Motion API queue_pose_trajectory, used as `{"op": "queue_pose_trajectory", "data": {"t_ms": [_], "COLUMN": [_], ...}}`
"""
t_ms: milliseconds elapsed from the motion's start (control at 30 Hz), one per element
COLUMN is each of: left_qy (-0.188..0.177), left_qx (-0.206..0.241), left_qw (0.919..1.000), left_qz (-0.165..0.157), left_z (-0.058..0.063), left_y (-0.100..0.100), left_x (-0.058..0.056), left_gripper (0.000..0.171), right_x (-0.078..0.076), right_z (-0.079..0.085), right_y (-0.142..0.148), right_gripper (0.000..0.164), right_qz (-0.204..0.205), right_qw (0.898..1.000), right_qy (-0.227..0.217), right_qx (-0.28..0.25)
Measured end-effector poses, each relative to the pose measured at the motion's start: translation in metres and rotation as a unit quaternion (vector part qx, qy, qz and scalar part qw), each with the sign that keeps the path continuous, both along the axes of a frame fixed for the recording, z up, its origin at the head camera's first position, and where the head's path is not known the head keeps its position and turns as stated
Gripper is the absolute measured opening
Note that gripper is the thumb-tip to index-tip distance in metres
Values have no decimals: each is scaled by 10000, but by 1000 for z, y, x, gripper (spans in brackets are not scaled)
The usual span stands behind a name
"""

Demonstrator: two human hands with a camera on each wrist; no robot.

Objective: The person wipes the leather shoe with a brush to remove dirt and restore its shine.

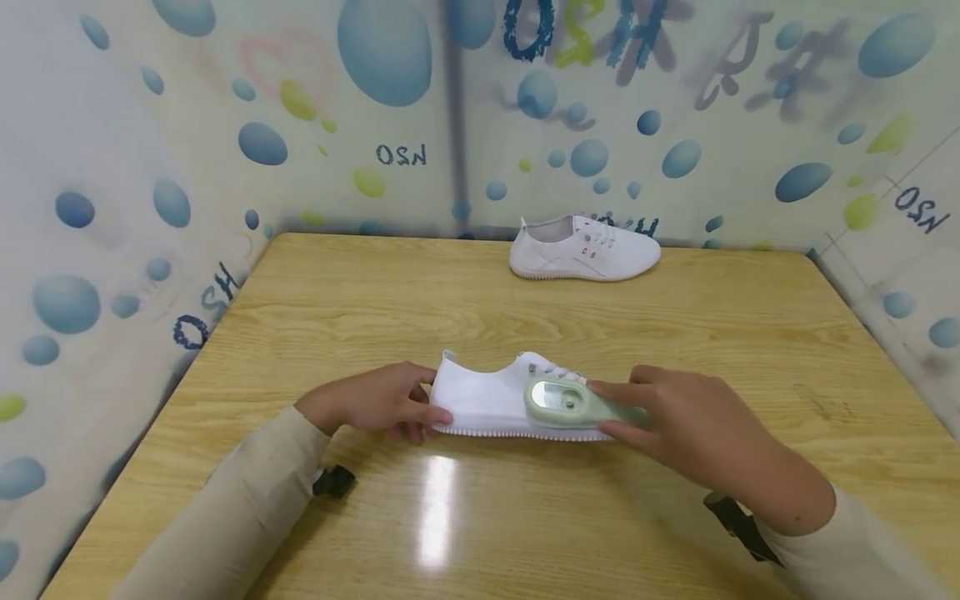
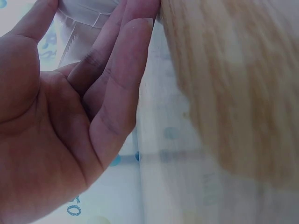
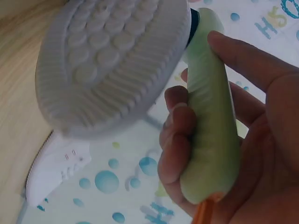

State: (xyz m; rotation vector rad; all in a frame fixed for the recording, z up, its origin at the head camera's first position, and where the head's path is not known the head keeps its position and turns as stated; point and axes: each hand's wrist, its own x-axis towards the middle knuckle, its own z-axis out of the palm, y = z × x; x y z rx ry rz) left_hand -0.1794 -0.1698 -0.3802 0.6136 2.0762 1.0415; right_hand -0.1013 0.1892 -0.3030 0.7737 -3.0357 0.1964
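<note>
A white lace-up shoe is held over the table, its toe to the right; its studded sole shows in the right wrist view. My left hand grips the heel, thumb on the near side and other fingers behind and below. In the left wrist view, the fingers of that left hand curve up to the shoe. My right hand grips the handle of a light green brush with a clear oval window. The brush head lies against the shoe's near side, with a dark teal edge between them. Orange cord hangs from the handle end.
Another white shoe stands at the back of the wooden table, near the wall with blue and green dots. Dark straps with small black mounts sit at both wrists.
</note>
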Motion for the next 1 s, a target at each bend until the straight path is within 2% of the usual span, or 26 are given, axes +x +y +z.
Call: {"op": "queue_pose_trajectory", "data": {"t_ms": [367, 633, 800, 1000], "left_qy": [-47, -28, -26, -45], "left_qx": [25, -11, -25, -12], "left_qw": [10000, 10000, 10000, 9999], "left_qz": [42, 67, 90, 112], "left_z": [-1, -2, -1, 1], "left_y": [0, -1, 0, 1], "left_x": [-1, 1, 1, 2], "left_gripper": [35, 36, 35, 35], "right_x": [7, 2, -1, 0], "right_z": [10, -3, -11, -6], "right_y": [32, 9, -6, -5], "right_gripper": [41, 41, 41, 42], "right_qz": [-236, 50, 207, -22], "right_qw": [9996, 9996, 9983, 9997], "right_qy": [-74, -39, 147, 35], "right_qx": [143, -270, -520, -259]}}
